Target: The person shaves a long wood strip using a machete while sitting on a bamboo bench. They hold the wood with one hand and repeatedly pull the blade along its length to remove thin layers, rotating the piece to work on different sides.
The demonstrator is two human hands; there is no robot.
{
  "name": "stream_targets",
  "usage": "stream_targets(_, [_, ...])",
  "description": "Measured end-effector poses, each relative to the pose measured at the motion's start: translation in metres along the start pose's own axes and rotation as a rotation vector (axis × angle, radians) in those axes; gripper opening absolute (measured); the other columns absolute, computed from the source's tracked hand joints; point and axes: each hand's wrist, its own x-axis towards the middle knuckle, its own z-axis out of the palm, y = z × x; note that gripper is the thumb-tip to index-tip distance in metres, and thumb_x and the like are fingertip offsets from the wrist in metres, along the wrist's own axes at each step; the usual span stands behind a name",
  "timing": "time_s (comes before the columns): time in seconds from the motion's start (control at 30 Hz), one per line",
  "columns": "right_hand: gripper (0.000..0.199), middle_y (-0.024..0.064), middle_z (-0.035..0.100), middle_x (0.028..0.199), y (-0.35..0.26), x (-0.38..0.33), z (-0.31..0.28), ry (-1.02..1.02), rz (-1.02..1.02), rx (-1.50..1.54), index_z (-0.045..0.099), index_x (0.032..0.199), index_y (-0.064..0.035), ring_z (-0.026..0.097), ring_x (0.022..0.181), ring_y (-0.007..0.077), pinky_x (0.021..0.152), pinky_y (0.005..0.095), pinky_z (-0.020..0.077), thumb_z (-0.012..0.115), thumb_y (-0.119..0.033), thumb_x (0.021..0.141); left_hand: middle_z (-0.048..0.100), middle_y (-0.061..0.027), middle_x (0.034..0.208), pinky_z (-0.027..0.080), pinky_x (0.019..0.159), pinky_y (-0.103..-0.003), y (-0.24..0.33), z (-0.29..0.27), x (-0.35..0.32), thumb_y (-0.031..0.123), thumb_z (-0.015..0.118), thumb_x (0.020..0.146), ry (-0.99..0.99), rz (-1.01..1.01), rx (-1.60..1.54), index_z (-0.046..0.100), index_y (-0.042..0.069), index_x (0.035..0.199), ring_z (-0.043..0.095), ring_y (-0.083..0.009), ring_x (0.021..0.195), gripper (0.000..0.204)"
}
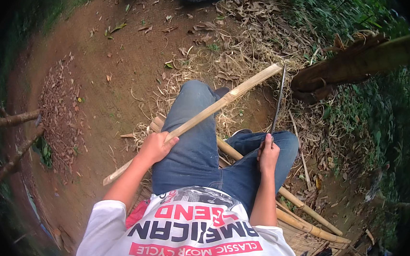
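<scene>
the left hand grips a long, pale bamboo strip from above. its fingers are closed around the strip, with the thumb laid along the upper side. the strip runs diagonally across the left thigh of the blue jeans: the lower end projects behind the left wrist, and the upper end points forward and to the right, above the ground.

the right hand is closed in a fist around the base of a long, narrow blade, beside the right knee; the handle is mostly hidden by the fingers. the thumb points toward the blade. the blade extends forward, and its tip is just beside the upper end of the strip; contact between the two cannot be determined.

a bamboo pole passes under the legs. a second pole lies to the right, at the edge of a slatted bamboo surface. thin, curled shavings and dry leaves cover the soil ahead. a thick trunk stands at the upper right.
</scene>
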Motion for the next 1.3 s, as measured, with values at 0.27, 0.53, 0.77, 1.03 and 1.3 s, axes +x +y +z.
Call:
stream_targets(0.27, [0.042,-0.0012,0.047,0.052,-0.006,-0.036,-0.004,-0.073,-0.122,0.06,0.049,0.067,-0.0086,0.044,0.041,0.0077,0.037,0.0248,0.0357,0.059,-0.038,0.096,0.061,-0.0269,0.07,0.049,0.066,-0.051,-0.007,0.014,-0.026,0.056,0.057,0.088,0.149,0.022,0.081,0.061,-0.001,0.076,0.062,-0.0461,0.073,0.058])
stream_targets(0.53, [0.048,0.0034,0.048,0.052,0.018,-0.055,0.013,-0.109,-0.282,-0.117,0.055,0.066,-0.0027,0.048,0.05,0.0124,0.049,0.0314,0.0372,0.055,-0.04,0.096,0.064,-0.0244,0.071,0.05,0.066,-0.05,-0.021,0.011,-0.046,0.058,0.061,0.084,0.122,-0.004,0.089,0.066,0.001,0.08,0.063,-0.0437,0.072,0.057])
stream_targets(0.77, [0.053,0.0153,0.061,0.055,-0.023,-0.077,0.064,-0.341,-0.52,-0.591,0.068,0.073,-0.0038,0.065,0.059,0.0368,0.057,0.0428,0.0514,0.064,-0.056,0.082,0.064,-0.0243,0.074,0.049,0.066,-0.048,-0.024,0.016,-0.041,0.056,0.064,0.084,0.122,0.015,0.009,0.068,0.0,0.083,0.063,-0.0435,0.073,0.056])
stream_targets(1.03, [0.066,0.0123,0.061,0.052,-0.036,-0.048,0.096,-0.374,-0.945,-1.065,0.066,0.064,-0.0084,0.063,0.048,0.0288,0.049,0.0395,0.0508,0.056,-0.072,0.078,0.064,-0.0267,0.074,0.05,0.066,-0.051,-0.04,0.025,-0.038,0.06,0.054,0.088,0.204,-0.009,0.058,0.065,-0.001,0.08,0.064,-0.0452,0.075,0.063])
stream_targets(1.3, [0.07,0.0152,0.063,0.057,-0.051,0.012,0.054,-0.191,-0.763,-1.14,0.07,0.069,-0.0055,0.066,0.057,0.031,0.055,0.0421,0.0521,0.056,-0.074,0.078,0.061,-0.0269,0.066,0.049,0.062,-0.052,-0.029,0.021,-0.017,0.058,0.053,0.091,0.172,0.001,0.126,0.062,-0.001,0.075,0.062,-0.0454,0.068,0.062])
